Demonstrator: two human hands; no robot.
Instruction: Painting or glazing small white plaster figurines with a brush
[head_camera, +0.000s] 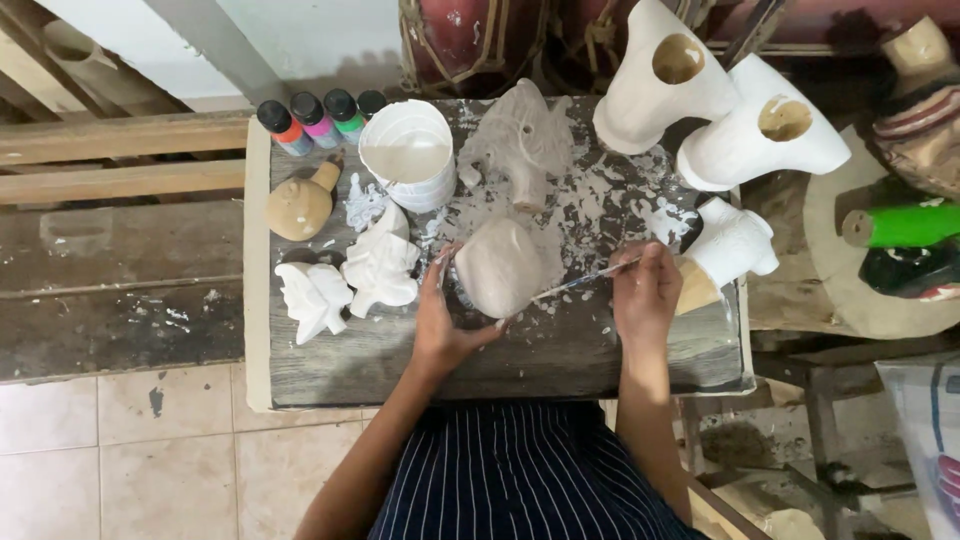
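— What is being worked on?
— A pale, rounded, matte white-coated carving (500, 266) with an oval outline. It stands near the middle of the paint-splattered grey wooden counter (560, 350), its long axis running roughly away from the person, the narrower end toward them.
— And the hands?
— They are apart. The left hand (440, 318) cups the carving's left side and lower edge, fingers closed against it. The right hand (645, 290) pinches a thin paintbrush (585, 281), whose tip points left and touches the carving's right flank.
— What crowds it?
— Just behind stands a ribbed white plastic cup of white paint (408, 153) and a rough whitened carved figure (525, 140). To the left lie two small white leaf-shaped carvings (350, 280) and a bare tan wooden gourd shape (300, 205); small paint bottles with coloured contents (320, 118) line the far edge. Large white hollow forms (720, 110) stand at the right.
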